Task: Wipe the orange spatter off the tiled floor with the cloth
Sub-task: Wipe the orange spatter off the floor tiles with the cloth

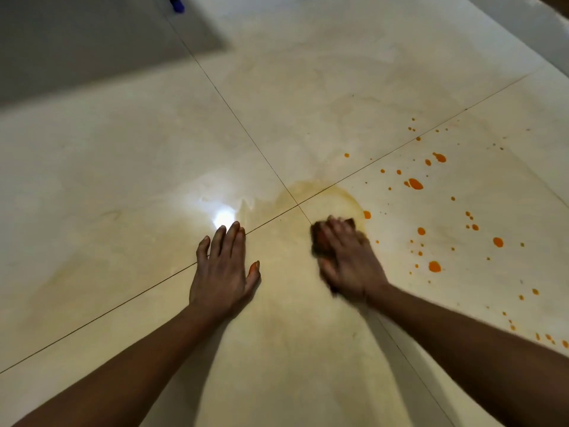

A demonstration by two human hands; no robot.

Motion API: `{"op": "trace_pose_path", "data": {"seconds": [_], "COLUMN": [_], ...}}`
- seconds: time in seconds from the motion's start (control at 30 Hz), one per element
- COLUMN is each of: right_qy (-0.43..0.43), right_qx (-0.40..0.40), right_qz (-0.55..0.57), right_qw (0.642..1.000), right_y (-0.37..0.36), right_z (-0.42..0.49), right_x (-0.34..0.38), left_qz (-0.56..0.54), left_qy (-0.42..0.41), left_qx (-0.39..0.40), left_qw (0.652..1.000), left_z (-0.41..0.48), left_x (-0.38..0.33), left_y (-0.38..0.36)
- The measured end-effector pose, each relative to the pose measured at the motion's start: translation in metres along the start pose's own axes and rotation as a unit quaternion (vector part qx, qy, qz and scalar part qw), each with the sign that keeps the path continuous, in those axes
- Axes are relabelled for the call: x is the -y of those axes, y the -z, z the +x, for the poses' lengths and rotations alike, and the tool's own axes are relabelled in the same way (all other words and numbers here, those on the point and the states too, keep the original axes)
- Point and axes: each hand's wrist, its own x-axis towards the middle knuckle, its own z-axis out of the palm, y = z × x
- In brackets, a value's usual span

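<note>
Orange spatter (416,184) dots the cream tiled floor (123,167) in several drops on the right tile. A faint yellowish smear (326,195) rings the tile joint just beyond my right hand. My right hand (348,260) presses flat on a dark brownish cloth (317,238), which shows only at the hand's left edge and fingertips; the hand is motion-blurred. My left hand (223,269) lies flat on the floor to the left, fingers spread, holding nothing, with an orange stain on the thumb tip.
A bright light reflection (223,218) sits on the glossy tile by my left fingertips. A grey surface (77,41) fills the top left, with a blue object (177,3) at its upper edge. Dark grout lines cross near the cloth.
</note>
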Motion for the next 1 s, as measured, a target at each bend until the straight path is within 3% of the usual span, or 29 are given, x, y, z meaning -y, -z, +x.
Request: {"op": "trace_pose_path", "data": {"seconds": [0.07, 0.1, 0.23, 0.27, 0.43, 0.5, 0.6, 0.67, 0.8, 0.93, 1.0], "right_qy": [-0.134, -0.149, 0.015, 0.018, -0.211, -0.166, -0.097, -0.133, -0.212, -0.084, -0.069], "right_qx": [-0.024, -0.027, 0.030, 0.022, -0.041, -0.033, 0.015, 0.002, -0.035, -0.012, -0.005], "right_qz": [0.003, 0.004, 0.006, 0.002, -0.001, 0.002, 0.016, 0.019, 0.001, 0.012, 0.016], "right_qw": [0.991, 0.988, 0.999, 1.000, 0.977, 0.986, 0.995, 0.991, 0.977, 0.996, 0.997], "right_y": [0.004, 0.003, -0.008, -0.007, -0.003, -0.005, -0.005, -0.004, 0.004, 0.001, 0.003], "right_z": [0.040, 0.044, -0.055, -0.076, -0.040, -0.063, -0.128, -0.112, 0.004, -0.033, -0.063], "right_x": [0.003, 0.015, 0.018, -0.002, -0.035, -0.024, -0.024, -0.040, -0.037, -0.014, -0.032], "left_qz": [0.003, 0.006, 0.004, 0.000, -0.009, -0.013, -0.032, -0.024, -0.026, -0.031, -0.013], "left_qy": [0.000, -0.001, 0.001, 0.001, -0.047, -0.083, -0.072, -0.070, -0.093, -0.087, -0.063], "left_qx": [-0.007, -0.004, 0.004, 0.001, -0.019, -0.010, 0.017, 0.024, 0.001, -0.025, -0.024], "left_qw": [1.000, 1.000, 1.000, 1.000, 0.999, 0.996, 0.997, 0.997, 0.995, 0.995, 0.998], "left_z": [0.001, 0.001, 0.001, 0.002, 0.011, 0.024, 0.034, 0.034, 0.038, 0.054, 0.058], "left_x": [0.001, 0.002, 0.002, 0.000, -0.015, -0.033, -0.052, -0.054, -0.047, -0.030, -0.013], "left_y": [-0.003, -0.004, -0.002, -0.001, 0.001, 0.002, 0.001, -0.003, -0.001, 0.016, 0.021]}}
